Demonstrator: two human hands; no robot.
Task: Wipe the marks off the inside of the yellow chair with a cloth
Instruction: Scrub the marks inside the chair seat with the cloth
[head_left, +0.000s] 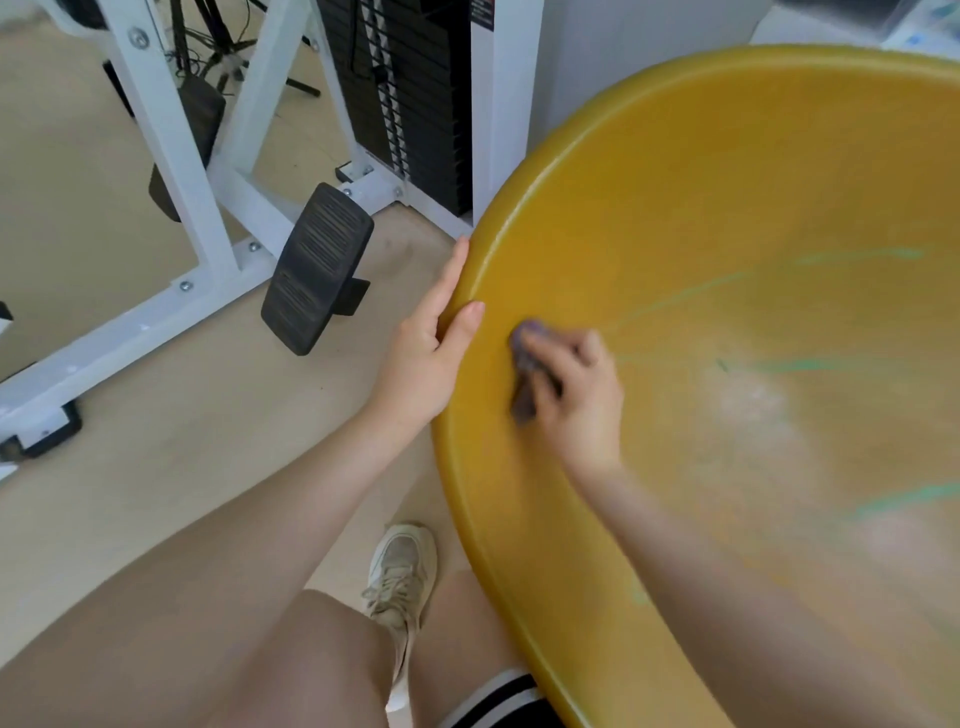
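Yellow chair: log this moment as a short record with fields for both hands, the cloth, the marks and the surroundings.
left hand: grips the yellow chair by its rim, thumb inside
right hand: presses the cloth against the inner wall near the rim
cloth: purplish, bunched under the fingers
marks: green streaks remain across the inside
surroundings: white exercise machine with black pedal on the floor

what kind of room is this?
Probably a gym or exercise room: a white machine frame with a stack of black weight plates and a ribbed black foot pedal stands on the floor beside the yellow chair.
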